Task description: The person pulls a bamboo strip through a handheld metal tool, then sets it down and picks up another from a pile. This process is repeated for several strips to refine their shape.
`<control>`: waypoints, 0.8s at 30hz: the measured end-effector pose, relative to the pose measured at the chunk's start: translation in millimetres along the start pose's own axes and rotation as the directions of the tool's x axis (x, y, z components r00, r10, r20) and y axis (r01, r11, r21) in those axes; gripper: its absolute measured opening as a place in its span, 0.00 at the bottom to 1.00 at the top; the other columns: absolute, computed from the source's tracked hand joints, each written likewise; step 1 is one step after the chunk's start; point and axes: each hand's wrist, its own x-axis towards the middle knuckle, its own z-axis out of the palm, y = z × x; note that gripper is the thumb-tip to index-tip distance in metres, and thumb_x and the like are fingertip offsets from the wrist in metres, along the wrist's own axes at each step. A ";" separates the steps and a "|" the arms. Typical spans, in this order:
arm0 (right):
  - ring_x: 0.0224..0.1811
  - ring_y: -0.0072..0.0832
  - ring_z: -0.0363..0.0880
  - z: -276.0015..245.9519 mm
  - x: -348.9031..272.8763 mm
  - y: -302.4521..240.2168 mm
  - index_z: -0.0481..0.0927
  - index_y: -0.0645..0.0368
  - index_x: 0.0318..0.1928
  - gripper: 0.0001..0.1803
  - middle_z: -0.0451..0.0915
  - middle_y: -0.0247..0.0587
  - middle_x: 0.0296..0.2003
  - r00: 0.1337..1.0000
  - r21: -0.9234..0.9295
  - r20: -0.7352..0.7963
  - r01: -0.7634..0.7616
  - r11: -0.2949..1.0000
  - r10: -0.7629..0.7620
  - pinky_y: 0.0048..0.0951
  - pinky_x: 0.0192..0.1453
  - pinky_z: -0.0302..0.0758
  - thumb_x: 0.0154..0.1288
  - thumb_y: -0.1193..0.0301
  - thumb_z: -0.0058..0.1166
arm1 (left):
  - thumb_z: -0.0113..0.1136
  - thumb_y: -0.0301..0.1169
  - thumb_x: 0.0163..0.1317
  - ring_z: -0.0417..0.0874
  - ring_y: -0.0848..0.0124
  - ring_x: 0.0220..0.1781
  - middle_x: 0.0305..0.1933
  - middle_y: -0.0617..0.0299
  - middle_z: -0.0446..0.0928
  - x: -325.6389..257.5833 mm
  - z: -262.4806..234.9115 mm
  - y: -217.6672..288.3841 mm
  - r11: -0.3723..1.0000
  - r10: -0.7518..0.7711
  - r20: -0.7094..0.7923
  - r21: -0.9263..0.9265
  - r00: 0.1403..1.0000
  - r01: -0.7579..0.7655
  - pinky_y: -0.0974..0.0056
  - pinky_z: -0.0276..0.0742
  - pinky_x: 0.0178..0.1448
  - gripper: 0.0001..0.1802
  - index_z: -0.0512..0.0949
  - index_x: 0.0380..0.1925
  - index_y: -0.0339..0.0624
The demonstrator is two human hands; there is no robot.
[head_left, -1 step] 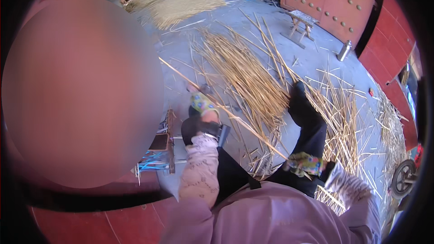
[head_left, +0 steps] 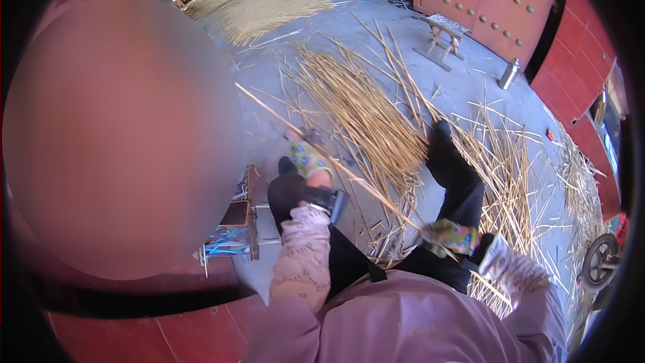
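A long tan reed stalk (head_left: 376, 192) slants across in front of me, from the upper left down to my right thigh. My left hand (head_left: 308, 156), in a green flowered glove, is closed around its middle part; the fingertips are blurred. Near its lower end my right hand (head_left: 454, 236), gloved in the same pattern, grips the stalk close to my right knee. Whether a small tool is also in that hand I cannot make out. Beyond the stalk, a thick bundle of similar stalks (head_left: 366, 117) lies on the floor between my feet.
Loose stalks (head_left: 500, 168) lie scattered beside my right leg. A wooden stool (head_left: 445, 32) and a metal flask (head_left: 509, 74) stand toward the studded red door (head_left: 487, 1). A straw mat (head_left: 269, 12) lies farther back. A large blurred patch hides the left side.
My left hand has shifted slightly right and down along the stalk. My right hand has moved a little to the left, still holding the lower end.
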 end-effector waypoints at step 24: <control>0.42 0.32 0.73 -104.6 -144.0 -102.0 0.67 0.60 0.49 0.21 0.74 0.43 0.40 0.059 -0.708 -0.421 -0.646 0.287 -0.905 0.27 0.45 0.70 0.57 0.64 0.46 | 0.46 0.58 0.51 0.68 0.76 0.21 0.23 0.70 0.68 88.5 -22.0 29.3 0.982 -0.107 -0.121 0.145 0.987 0.124 0.74 0.66 0.22 0.22 0.71 0.29 0.53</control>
